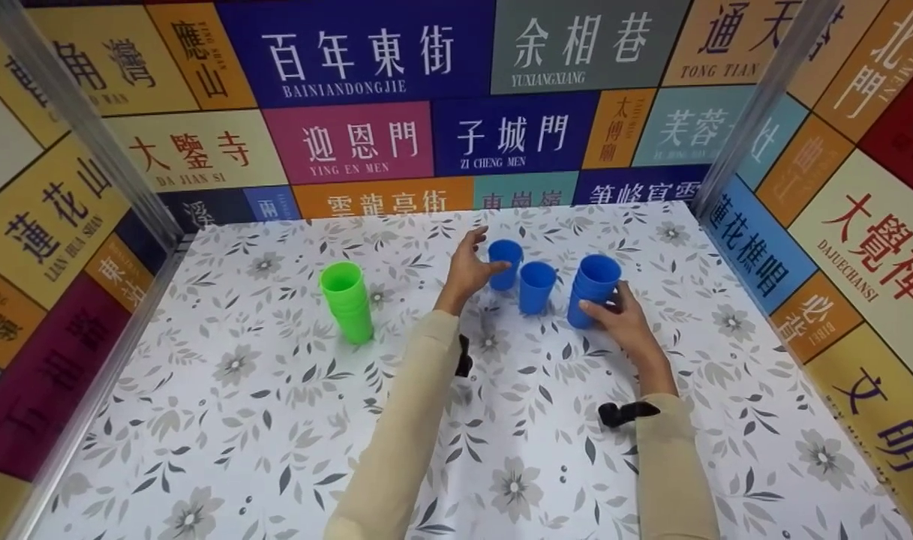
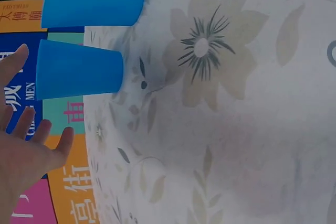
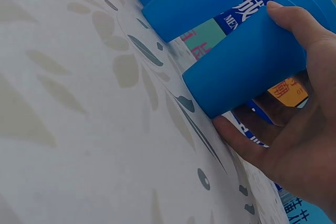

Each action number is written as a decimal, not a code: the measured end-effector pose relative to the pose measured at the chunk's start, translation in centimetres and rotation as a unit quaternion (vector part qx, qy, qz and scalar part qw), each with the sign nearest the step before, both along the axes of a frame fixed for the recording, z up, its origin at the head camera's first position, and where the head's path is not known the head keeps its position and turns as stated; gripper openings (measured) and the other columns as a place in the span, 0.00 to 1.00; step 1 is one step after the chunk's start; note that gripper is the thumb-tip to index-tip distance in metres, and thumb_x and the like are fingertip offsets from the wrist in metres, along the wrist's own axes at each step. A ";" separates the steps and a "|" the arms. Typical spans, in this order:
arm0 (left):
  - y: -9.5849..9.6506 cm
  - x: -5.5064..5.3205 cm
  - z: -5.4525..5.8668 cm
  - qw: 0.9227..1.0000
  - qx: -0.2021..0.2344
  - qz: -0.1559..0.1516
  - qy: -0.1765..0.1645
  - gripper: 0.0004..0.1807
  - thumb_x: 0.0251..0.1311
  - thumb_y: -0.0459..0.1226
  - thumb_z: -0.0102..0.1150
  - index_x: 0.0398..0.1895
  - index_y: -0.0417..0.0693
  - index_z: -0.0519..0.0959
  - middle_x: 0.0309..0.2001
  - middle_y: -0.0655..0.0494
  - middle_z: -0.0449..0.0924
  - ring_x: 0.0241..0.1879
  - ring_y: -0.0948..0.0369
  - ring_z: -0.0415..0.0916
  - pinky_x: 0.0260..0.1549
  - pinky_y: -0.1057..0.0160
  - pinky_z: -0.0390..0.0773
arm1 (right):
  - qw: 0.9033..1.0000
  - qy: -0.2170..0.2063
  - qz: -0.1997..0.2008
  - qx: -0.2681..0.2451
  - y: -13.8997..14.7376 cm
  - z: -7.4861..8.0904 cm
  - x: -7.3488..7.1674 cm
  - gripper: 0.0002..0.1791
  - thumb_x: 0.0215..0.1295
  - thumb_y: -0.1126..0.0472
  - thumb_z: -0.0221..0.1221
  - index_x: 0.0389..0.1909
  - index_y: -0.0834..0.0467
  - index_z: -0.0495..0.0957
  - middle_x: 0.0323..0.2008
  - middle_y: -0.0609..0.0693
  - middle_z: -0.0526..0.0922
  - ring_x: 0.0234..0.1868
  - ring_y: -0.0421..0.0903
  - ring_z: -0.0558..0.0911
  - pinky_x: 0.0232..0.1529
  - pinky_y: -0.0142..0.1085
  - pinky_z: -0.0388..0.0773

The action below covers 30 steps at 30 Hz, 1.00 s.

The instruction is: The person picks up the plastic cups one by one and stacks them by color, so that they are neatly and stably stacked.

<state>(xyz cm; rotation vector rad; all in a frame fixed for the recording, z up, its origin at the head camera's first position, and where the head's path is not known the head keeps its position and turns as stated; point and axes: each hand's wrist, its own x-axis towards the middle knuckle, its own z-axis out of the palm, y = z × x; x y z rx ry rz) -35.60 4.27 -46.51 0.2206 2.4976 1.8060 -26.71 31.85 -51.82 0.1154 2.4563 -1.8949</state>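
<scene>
On the right, my right hand (image 1: 627,322) holds a short stack of blue cups (image 1: 590,301), thumb on the near side and fingers round the far side. The right wrist view shows the stack (image 3: 247,59) tilted in that picture, with several rims at its top. Left of it stand two single blue cups, a nearer one (image 1: 536,291) and a farther one (image 1: 504,268). My left hand (image 1: 467,271) is just left of the farther cup, fingers spread and thumb toward it. In the left wrist view this hand (image 2: 29,156) appears apart from the cups.
A stack of bright green cups (image 1: 349,304) stands left of my left forearm. White cloth with grey flowers and leaves covers the table (image 1: 276,450). Panels with large Chinese lettering (image 1: 358,142) wall in the back and both sides.
</scene>
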 end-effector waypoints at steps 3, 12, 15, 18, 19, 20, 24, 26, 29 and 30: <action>0.1 0.0 -0.3 1.000 -0.002 -0.001 -0.008 0.44 0.57 0.34 0.72 0.76 0.50 0.61 0.74 0.44 0.64 0.75 0.46 0.59 0.70 0.49 0.69 | 1.000 0.000 -0.002 0.005 0.1 0.0 -0.1 0.55 0.62 0.42 0.67 0.81 0.48 0.43 0.78 0.63 0.54 0.77 0.61 0.60 0.72 0.55 0.67; 1.3 -0.1 -1.0 0.999 -0.009 0.018 -0.050 0.45 0.57 0.35 0.72 0.77 0.50 0.60 0.75 0.45 0.63 0.75 0.47 0.60 0.71 0.50 0.67 | 1.000 0.002 -0.001 0.003 0.0 0.0 0.0 0.55 0.64 0.44 0.66 0.81 0.50 0.41 0.78 0.64 0.53 0.77 0.61 0.59 0.72 0.55 0.66; 1.7 0.0 -1.2 0.998 -0.011 0.027 -0.057 0.45 0.57 0.36 0.72 0.77 0.49 0.60 0.75 0.45 0.63 0.74 0.48 0.62 0.71 0.50 0.68 | 1.000 -0.008 0.000 -0.001 -0.1 0.2 0.2 0.54 0.65 0.45 0.65 0.81 0.49 0.40 0.78 0.64 0.52 0.77 0.61 0.59 0.72 0.56 0.66; 2.1 0.0 -1.3 0.998 -0.013 0.037 -0.059 0.44 0.57 0.37 0.72 0.76 0.48 0.61 0.74 0.45 0.64 0.72 0.49 0.65 0.70 0.50 0.69 | 1.000 -0.016 0.002 -0.005 -0.4 0.9 0.7 0.53 0.66 0.47 0.65 0.81 0.50 0.39 0.79 0.64 0.51 0.78 0.62 0.58 0.73 0.56 0.65; 2.2 0.0 -1.3 0.997 -0.012 0.040 -0.059 0.44 0.57 0.37 0.72 0.76 0.48 0.61 0.73 0.45 0.65 0.72 0.49 0.66 0.70 0.51 0.70 | 1.000 -0.018 0.004 -0.006 -0.5 1.3 0.9 0.53 0.67 0.48 0.64 0.81 0.51 0.39 0.79 0.64 0.51 0.78 0.62 0.57 0.73 0.56 0.64; 2.3 0.0 -1.4 0.997 -0.009 0.043 -0.060 0.44 0.57 0.37 0.72 0.76 0.47 0.61 0.73 0.44 0.65 0.71 0.49 0.66 0.69 0.51 0.70 | 1.000 -0.019 0.005 -0.006 -0.7 1.8 1.1 0.53 0.67 0.49 0.64 0.81 0.51 0.39 0.79 0.65 0.51 0.78 0.62 0.57 0.73 0.56 0.64; 2.6 -0.1 -1.5 0.997 0.003 0.058 -0.059 0.42 0.58 0.36 0.71 0.75 0.45 0.62 0.72 0.43 0.66 0.71 0.49 0.67 0.69 0.53 0.71 | 1.000 -0.023 0.006 0.002 -1.4 3.4 1.9 0.53 0.68 0.50 0.64 0.81 0.53 0.38 0.79 0.66 0.50 0.78 0.63 0.56 0.74 0.56 0.64; 2.7 -0.1 -1.6 0.996 0.005 0.065 -0.056 0.41 0.59 0.36 0.71 0.74 0.44 0.63 0.72 0.43 0.67 0.71 0.49 0.67 0.69 0.53 0.71 | 1.000 -0.028 0.005 -0.001 -1.5 3.7 2.1 0.53 0.67 0.50 0.64 0.81 0.53 0.39 0.79 0.65 0.51 0.78 0.62 0.57 0.74 0.55 0.64; 2.8 -0.2 -1.7 0.996 0.006 0.070 -0.050 0.39 0.59 0.37 0.71 0.73 0.45 0.64 0.71 0.43 0.68 0.70 0.50 0.68 0.68 0.54 0.72 | 0.999 -0.032 0.006 -0.005 -1.4 3.8 2.2 0.53 0.67 0.49 0.65 0.81 0.52 0.39 0.79 0.64 0.51 0.78 0.62 0.57 0.74 0.55 0.65; 2.9 -0.2 -1.7 0.996 0.008 0.070 -0.049 0.39 0.59 0.37 0.71 0.73 0.45 0.64 0.71 0.43 0.68 0.70 0.50 0.69 0.68 0.54 0.72 | 1.000 -0.031 0.005 -0.005 -1.1 3.3 1.9 0.54 0.66 0.47 0.65 0.81 0.51 0.39 0.79 0.64 0.51 0.78 0.62 0.57 0.74 0.55 0.64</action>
